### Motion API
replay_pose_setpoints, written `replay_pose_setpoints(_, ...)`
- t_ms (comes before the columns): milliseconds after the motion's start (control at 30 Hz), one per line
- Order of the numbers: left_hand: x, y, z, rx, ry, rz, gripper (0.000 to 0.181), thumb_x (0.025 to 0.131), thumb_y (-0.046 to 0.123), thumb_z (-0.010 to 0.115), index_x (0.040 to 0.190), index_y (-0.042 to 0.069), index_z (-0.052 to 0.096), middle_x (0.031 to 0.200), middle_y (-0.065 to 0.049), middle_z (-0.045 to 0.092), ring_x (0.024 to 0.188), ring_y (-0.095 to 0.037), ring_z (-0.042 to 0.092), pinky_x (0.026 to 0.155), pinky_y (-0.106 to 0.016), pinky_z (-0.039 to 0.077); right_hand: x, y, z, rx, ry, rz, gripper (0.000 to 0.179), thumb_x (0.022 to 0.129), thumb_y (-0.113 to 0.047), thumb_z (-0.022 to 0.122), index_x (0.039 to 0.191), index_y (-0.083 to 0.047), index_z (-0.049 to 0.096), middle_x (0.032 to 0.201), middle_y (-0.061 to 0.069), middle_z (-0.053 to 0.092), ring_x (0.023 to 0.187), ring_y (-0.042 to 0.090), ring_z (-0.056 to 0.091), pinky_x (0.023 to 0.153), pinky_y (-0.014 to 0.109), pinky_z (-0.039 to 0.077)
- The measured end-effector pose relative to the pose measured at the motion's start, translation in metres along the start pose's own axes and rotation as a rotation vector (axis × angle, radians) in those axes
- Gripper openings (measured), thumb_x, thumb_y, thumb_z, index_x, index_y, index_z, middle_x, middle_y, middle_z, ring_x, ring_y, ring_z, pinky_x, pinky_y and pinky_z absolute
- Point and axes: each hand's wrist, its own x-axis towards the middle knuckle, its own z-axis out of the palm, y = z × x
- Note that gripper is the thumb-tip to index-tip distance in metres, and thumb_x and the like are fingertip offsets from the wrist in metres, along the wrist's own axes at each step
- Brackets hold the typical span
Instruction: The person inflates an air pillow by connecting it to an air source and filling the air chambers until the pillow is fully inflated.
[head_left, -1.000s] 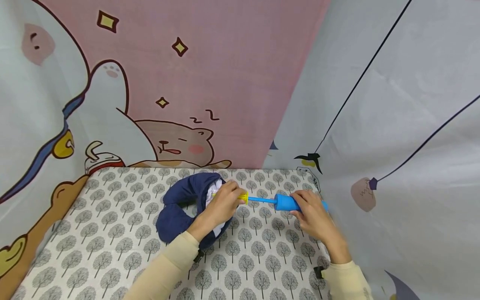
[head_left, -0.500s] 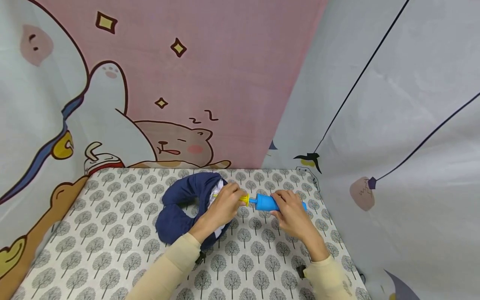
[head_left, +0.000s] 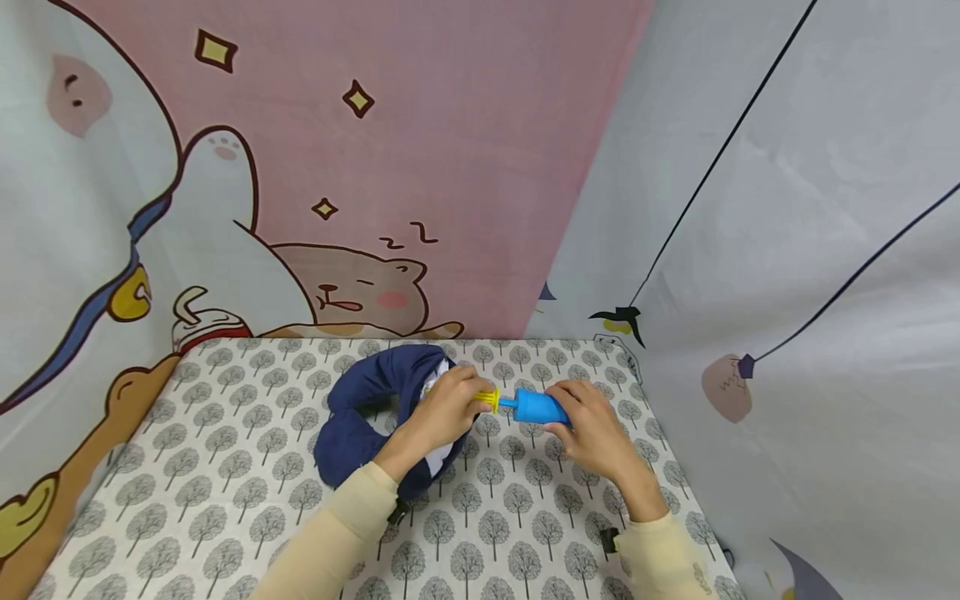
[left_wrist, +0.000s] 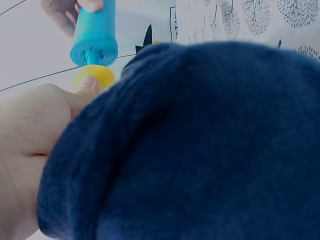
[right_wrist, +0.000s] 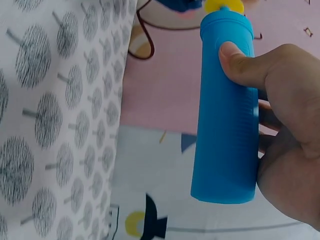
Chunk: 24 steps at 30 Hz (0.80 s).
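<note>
One blue pump (head_left: pixel 538 407) is showing just right of the middle of the frame, and two hands are holding it. The left hand (head_left: pixel 446 408) is keeping its fingers clamped on the pump's yellow end (head_left: pixel 489 399), near the centre; in the left wrist view its thumb is pressing there. The right hand (head_left: pixel 596 429) is wrapping its fingers round the barrel (right_wrist: pixel 225 140), the thumb lying near the rod side. A short piece of thin blue rod (head_left: pixel 507 403) is showing between barrel and yellow end, so those two are sitting just apart. The whole pump is running nearly level, left to right.

One navy pillow (head_left: pixel 348 450), curving like a U, is lying left of centre on the counter (head_left: pixel 225 467), its gap facing left. Pale lining (head_left: pixel 437 458) is showing along its right side, partly under the left hand, which is hiding whether the yellow end is reaching the pillow. Rows of grey printed trees (head_left: pixel 493 527) are covering the counter.

On the pink backdrop (head_left: pixel 465 150) I'm reading two Zs (head_left: pixel 423 233), floating above one sleeping bear (head_left: pixel 375 287). Three gold stars (head_left: pixel 359 99) are dotting the upper left. Two cream sleeves (head_left: pixel 330 533) are crossing the bottom edge.
</note>
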Motion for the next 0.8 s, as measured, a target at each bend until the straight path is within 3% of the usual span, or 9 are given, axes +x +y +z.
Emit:
replay_pose_setpoints(300, 0.002, -0.003, 0.0, -0.015, -0.017, -0.044, 0.022, 0.097, 0.012, 0.088, 0.116, 0.001, 0.085, 0.094, -0.007, 0.071, 0.088, -0.022, 0.067, 0.083, -0.036, 0.062, -0.025, 0.034, -0.015, -0.026, 0.023, 0.056, 0.054, 0.089, -0.012, 0.096, 0.137, 0.0, 0.074, 0.137, 0.022, 0.074, 0.127, 0.048, 0.068, 0.111, 0.075, 0.05)
replay_pose_setpoints(500, 0.001, -0.002, -0.001, -0.014, -0.002, -0.047, 0.021, 0.096, 0.011, 0.089, 0.114, 0.002, 0.085, 0.095, -0.008, 0.071, 0.088, -0.023, 0.067, 0.084, -0.038, 0.062, -0.039, 0.055, -0.021, -0.019, 0.025, 0.069, 0.057, 0.09, -0.006, 0.094, 0.141, 0.003, 0.071, 0.139, 0.025, 0.072, 0.127, 0.049, 0.066, 0.11, 0.071, 0.05)
replay_pose_setpoints(800, 0.003, -0.001, 0.003, -0.004, 0.018, -0.037, 0.021, 0.097, 0.012, 0.088, 0.114, 0.0, 0.084, 0.095, -0.008, 0.072, 0.089, -0.023, 0.065, 0.083, -0.037, 0.059, -0.032, 0.044, -0.026, -0.038, 0.054, 0.009, 0.054, 0.087, -0.007, 0.096, 0.135, 0.005, 0.074, 0.132, 0.024, 0.074, 0.121, 0.047, 0.066, 0.107, 0.07, 0.05)
